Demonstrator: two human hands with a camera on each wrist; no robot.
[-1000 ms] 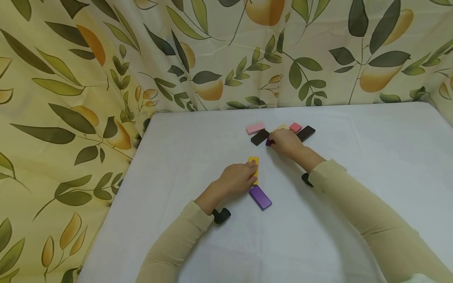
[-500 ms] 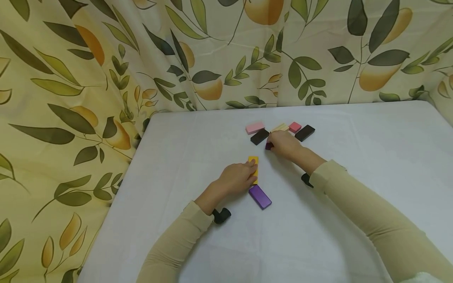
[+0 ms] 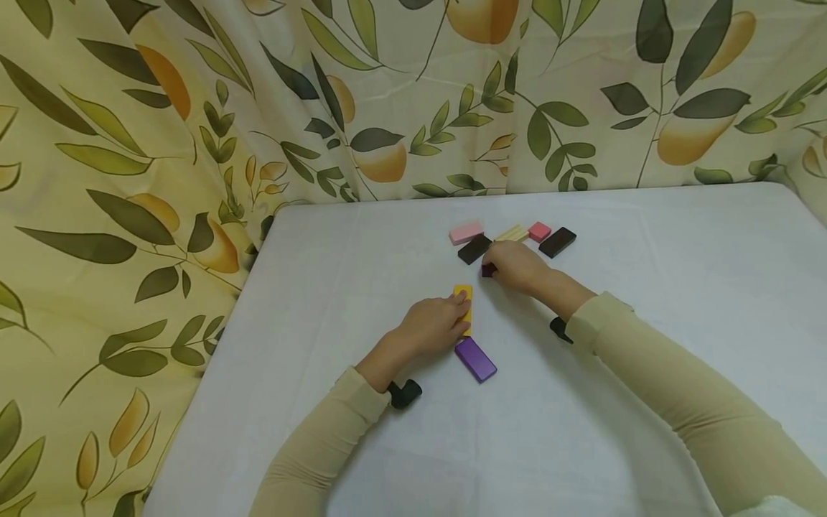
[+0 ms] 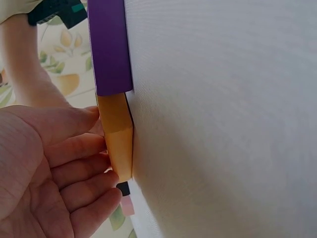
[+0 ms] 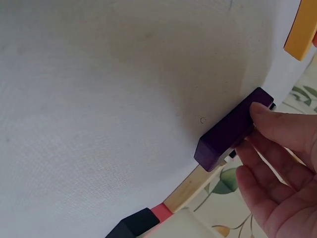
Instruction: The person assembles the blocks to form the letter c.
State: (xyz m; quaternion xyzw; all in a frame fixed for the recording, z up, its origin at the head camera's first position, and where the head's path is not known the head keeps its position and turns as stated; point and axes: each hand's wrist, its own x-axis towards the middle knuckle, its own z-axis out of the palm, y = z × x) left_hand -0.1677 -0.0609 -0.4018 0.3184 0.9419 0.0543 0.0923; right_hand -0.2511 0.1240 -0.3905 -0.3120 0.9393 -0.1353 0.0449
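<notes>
My left hand (image 3: 434, 324) rests its fingertips on a yellow block (image 3: 462, 290), which lies flat on the white table. Seen from the left wrist, the thumb and fingers (image 4: 84, 166) meet the upper face of that yellow block. A purple block (image 3: 476, 360) lies slanted at the yellow block's near end, corner close to it. Farther back, my right hand (image 3: 517, 267) pinches a dark purple block (image 5: 230, 130) between thumb and fingers, low over the cloth. In the head view the hand covers most of this block.
Behind the right hand lie a light pink block (image 3: 466, 233), a black block (image 3: 474, 249), a pale ridged wooden piece (image 3: 512, 233), a coral-pink block (image 3: 539, 231) and another black block (image 3: 558, 243). A leaf-and-fruit patterned curtain (image 3: 388, 93) hangs along the table's back and left edges.
My right hand has drawn the dark purple block slightly left and toward me, away from the pile, uncovering the pale wooden piece. The left hand stays on the yellow block.
</notes>
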